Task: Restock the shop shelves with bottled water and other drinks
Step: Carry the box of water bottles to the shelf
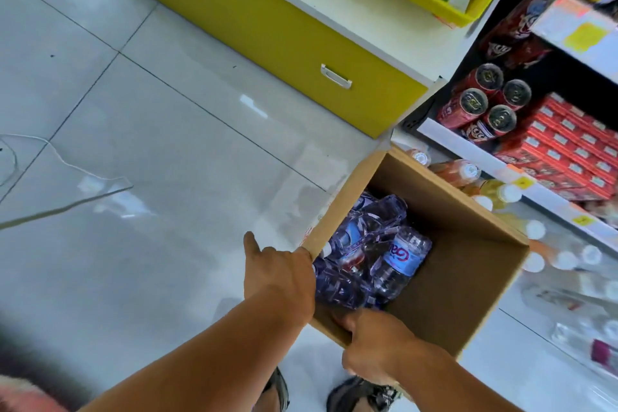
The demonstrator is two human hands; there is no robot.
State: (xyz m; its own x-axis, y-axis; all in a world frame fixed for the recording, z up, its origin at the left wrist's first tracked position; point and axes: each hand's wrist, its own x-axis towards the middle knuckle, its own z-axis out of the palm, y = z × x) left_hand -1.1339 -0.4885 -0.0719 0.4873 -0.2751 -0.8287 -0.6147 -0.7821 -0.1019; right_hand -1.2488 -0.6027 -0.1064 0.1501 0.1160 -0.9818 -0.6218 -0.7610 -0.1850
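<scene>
An open cardboard box (461, 264) is held above the floor in front of the shelves. Several clear water bottles (398, 261) with blue labels lie loose in its left half. My left hand (281, 274) grips the box's left wall near the front corner, index finger pointing outward. My right hand (374, 344) clasps the near wall, fingers curled over the rim. The right half of the box interior is bare cardboard.
To the right stands a shop shelf (475, 150) with red cans (481, 100), red cartons (568, 147) and, lower down, orange and clear bottled drinks (468, 174). A yellow cabinet (267, 33) stands ahead. A cable (67, 164) trails over the tiled floor. My feet are below.
</scene>
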